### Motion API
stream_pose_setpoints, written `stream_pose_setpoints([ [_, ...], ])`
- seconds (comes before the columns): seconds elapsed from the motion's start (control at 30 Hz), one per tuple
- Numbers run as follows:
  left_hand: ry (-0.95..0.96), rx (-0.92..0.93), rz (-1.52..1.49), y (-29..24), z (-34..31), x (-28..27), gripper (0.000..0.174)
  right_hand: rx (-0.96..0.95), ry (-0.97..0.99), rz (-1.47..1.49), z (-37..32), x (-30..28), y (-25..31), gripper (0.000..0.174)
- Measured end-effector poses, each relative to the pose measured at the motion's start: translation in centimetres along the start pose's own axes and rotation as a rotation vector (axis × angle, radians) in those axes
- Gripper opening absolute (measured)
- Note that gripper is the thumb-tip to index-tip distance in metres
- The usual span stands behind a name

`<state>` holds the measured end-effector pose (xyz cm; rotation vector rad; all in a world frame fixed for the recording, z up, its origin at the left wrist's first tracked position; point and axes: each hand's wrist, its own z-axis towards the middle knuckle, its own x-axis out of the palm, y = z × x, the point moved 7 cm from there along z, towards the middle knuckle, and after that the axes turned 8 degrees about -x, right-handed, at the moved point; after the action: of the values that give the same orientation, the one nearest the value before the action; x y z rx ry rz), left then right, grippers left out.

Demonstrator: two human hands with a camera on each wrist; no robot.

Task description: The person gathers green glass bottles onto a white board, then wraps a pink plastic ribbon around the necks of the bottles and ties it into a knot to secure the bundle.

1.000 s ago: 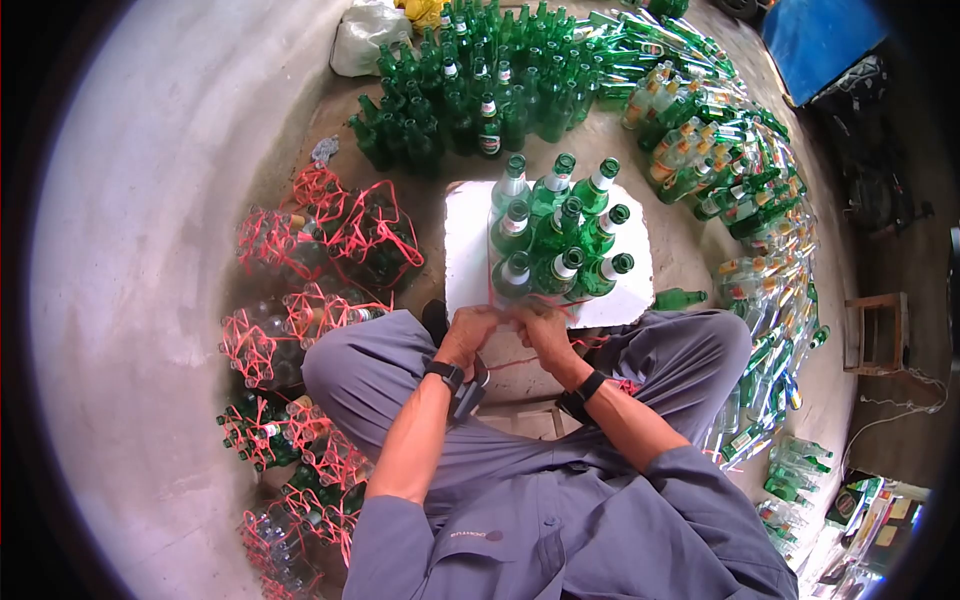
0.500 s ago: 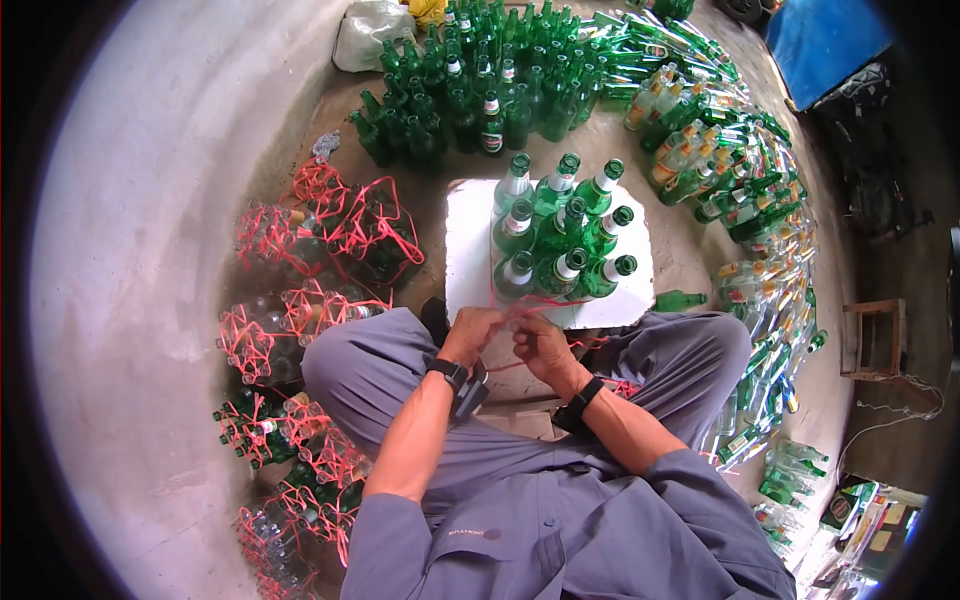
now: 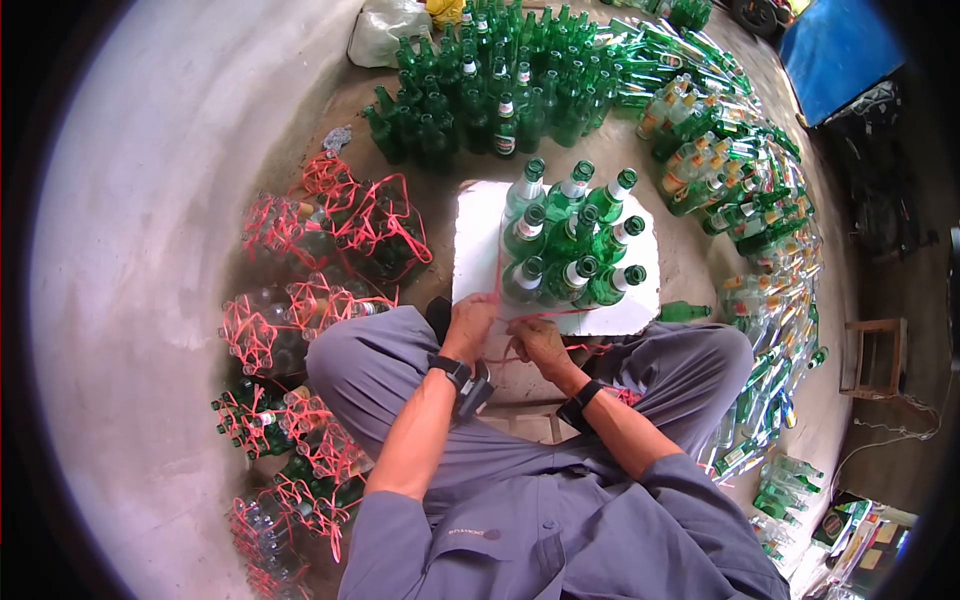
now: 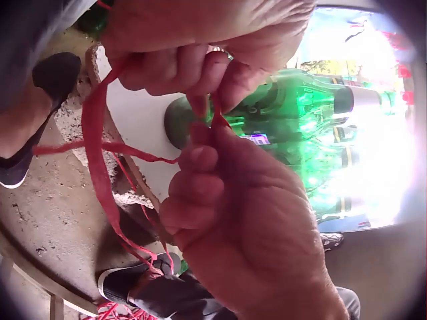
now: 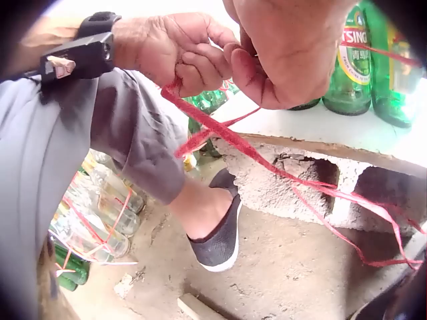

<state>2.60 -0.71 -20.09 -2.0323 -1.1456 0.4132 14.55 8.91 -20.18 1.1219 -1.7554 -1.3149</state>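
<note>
We've got left hand (image 3: 470,328) and right hand (image 3: 541,343) both pinching red strap (image 5: 230,139) beside nine green bottles (image 3: 566,285) on white slab (image 3: 476,245).

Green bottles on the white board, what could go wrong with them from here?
The bottles stand near the board's front edge, so a hard pull on the red twine might drag or tip one. The left hand and right hand pinch the twine; if a grip slips, it could slacken. Loose strands hang before the rough block below and may snag.
</note>
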Motion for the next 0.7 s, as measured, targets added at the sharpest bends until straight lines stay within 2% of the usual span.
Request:
stream_pose_setpoints([
  [0.07,-0.025,-0.052,-0.147,-0.9,0.0,-0.3,0.028,0.052,-0.029,0.073,0.1,0.2,0.0,0.018],
  [0.2,-0.037,-0.039,-0.106,-0.3,2.0,-1.5,0.029,0.199,-0.123,0.182,0.4,0.4,-0.4,0.016],
  [0.23,-0.010,-0.087,-0.193,-0.3,2.1,-1.2,0.031,0.198,-0.123,0.182,0.5,0.3,-0.9,0.016],
  [0.3,0.019,-0.136,-0.279,-0.4,2.6,-0.8,0.034,-0.534,-0.080,-0.667,0.7,0.3,2.2,0.012],
  [0.33,0.022,-0.126,-0.308,-0.4,3.1,-0.8,0.030,-0.531,-0.080,-0.667,0.8,-0.5,0.9,0.012],
  [0.4,0.023,-0.119,-0.335,1.3,5.8,-1.3,0.026,-0.650,-0.075,-1.082,0.4,-1.6,-0.5,0.013],
  [0.47,-0.006,0.662,0.224,1.4,9.6,-1.4,0.013,-0.646,-0.074,-0.989,-0.1,-3.0,0.4,0.011],
  [0.5,-0.008,0.664,0.226,1.3,9.6,-1.4,0.013,-0.646,-0.080,-0.896,0.0,-3.3,1.2,0.010],
  [0.57,0.023,0.568,0.174,1.9,10.0,-1.1,0.003,-0.573,-0.107,-0.901,-0.1,-3.0,2.0,0.006],
  [0.63,0.030,0.533,0.151,1.1,9.4,-1.0,0.002,-0.326,-0.161,-0.513,-0.1,-3.8,2.4,0.010],
  [0.67,0.040,0.493,0.125,0.9,8.7,-1.0,0.004,-0.319,-0.165,-0.510,0.5,-3.8,2.4,0.010],
  [0.7,0.051,0.480,0.127,0.2,7.8,-1.1,0.004,-0.526,-0.135,-0.728,0.8,-3.4,3.7,0.010],
])
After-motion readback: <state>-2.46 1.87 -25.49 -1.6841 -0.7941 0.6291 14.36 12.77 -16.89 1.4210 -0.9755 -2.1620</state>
